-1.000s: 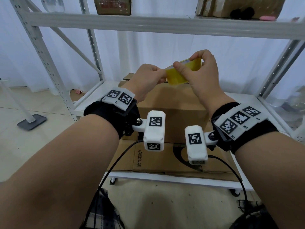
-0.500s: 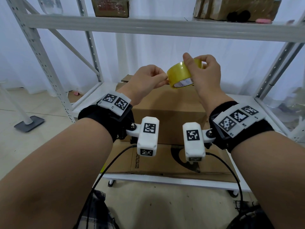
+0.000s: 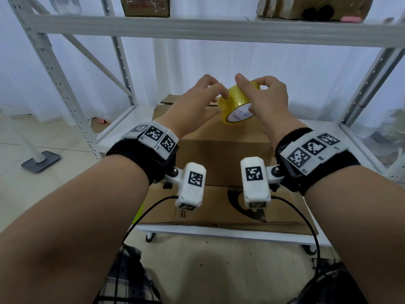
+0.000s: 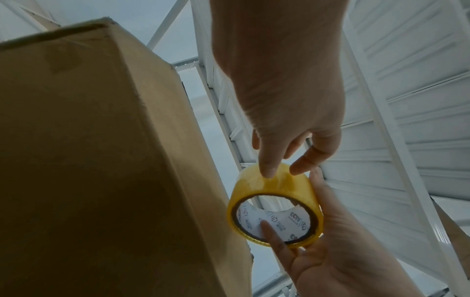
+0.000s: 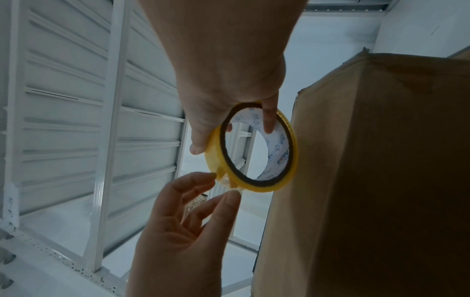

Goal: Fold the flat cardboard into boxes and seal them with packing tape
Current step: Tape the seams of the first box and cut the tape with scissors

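The tape roll, held above the folded box, sits gripped in the right hand; left hand fingers, spread, should pick at the loose end and peel steadily.

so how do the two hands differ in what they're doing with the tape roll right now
The right hand grips the tape roll, thumb outside and a finger through the core; the left hand only touches its outer face with fingertips. The right hand carries the roll; the left hand carries nothing. Both are raised above the box.
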Demonstrator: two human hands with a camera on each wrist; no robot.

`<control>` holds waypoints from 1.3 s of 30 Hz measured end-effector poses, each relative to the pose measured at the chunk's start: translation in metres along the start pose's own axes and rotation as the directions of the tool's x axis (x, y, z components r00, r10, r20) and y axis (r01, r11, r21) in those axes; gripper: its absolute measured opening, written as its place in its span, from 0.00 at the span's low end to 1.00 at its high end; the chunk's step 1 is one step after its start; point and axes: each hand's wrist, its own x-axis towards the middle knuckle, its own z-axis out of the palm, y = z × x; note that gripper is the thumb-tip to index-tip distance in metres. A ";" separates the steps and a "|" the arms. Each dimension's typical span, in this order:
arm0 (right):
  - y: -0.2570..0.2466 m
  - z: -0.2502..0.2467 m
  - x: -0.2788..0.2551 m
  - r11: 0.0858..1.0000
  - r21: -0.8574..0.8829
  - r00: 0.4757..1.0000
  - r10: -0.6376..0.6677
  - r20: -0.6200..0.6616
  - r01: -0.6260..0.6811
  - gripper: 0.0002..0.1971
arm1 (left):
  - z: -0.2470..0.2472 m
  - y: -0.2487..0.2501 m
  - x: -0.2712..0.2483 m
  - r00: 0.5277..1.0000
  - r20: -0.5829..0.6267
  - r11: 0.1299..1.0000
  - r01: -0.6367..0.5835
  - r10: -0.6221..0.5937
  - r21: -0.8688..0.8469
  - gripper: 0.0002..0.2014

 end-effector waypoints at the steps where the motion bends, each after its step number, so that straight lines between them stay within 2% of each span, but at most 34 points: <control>1: 0.001 0.000 0.000 1.000 0.002 1.000 0.006 0.012 -0.006 0.29 | -0.001 0.000 0.000 1.000 -0.005 1.000 -0.014 0.014 0.018 0.09; 4: 0.002 0.000 -0.001 1.000 -0.023 0.999 0.011 0.041 -0.010 0.31 | -0.002 0.000 0.002 0.999 0.003 0.993 -0.055 0.055 0.109 0.07; 8: 0.005 -0.001 0.001 0.999 -0.026 0.997 0.032 0.066 -0.030 0.23 | -0.005 -0.002 0.004 0.993 0.039 0.977 -0.116 0.110 0.177 0.06; 13: 0.006 -0.003 0.003 0.996 -0.029 0.989 0.083 0.118 -0.080 0.25 | -0.006 -0.003 0.004 0.979 0.105 0.953 -0.196 0.176 0.232 0.05; 15: 0.006 -0.006 0.004 0.993 -0.017 0.984 0.114 0.136 -0.113 0.25 | -0.007 -0.003 0.005 0.978 0.098 0.963 -0.199 0.183 0.182 0.05; 17: 0.006 -0.008 0.004 0.988 -0.008 0.976 0.153 0.156 -0.154 0.25 | -0.007 -0.002 0.006 0.988 0.077 0.987 -0.143 0.137 0.077 0.09; 19: 0.006 -0.009 0.003 0.976 0.021 0.960 0.211 0.185 -0.218 0.24 | -0.006 -0.002 0.004 0.991 0.027 0.991 -0.129 0.128 0.030 0.14; 21: 0.004 -0.006 0.000 0.958 0.049 0.942 0.268 0.202 -0.283 0.26 | -0.003 -0.006 0.001 0.992 -0.048 0.993 -0.117 0.116 -0.008 0.14; 25: 0.001 0.000 -0.003 0.951 0.036 0.936 0.293 0.197 -0.306 0.32 | 0.002 -0.016 -0.007 0.993 -0.117 0.989 0.002 -0.020 -0.145 0.11; 28: 0.000 0.000 -0.005 0.944 0.052 0.928 0.309 0.207 -0.326 0.32 | -0.002 -0.015 -0.006 0.991 -0.130 0.996 -0.003 -0.009 -0.085 0.09; 35: -0.001 -0.004 -0.006 0.953 -0.001 0.924 0.295 0.243 -0.304 0.30 | -0.011 -0.008 -0.001 0.996 0.019 0.988 -0.091 0.090 0.128 0.07; 39: -0.004 -0.002 -0.007 0.950 0.004 0.924 0.302 0.234 -0.311 0.27 | -0.011 -0.001 0.001 0.997 0.061 0.967 -0.064 0.050 0.247 0.05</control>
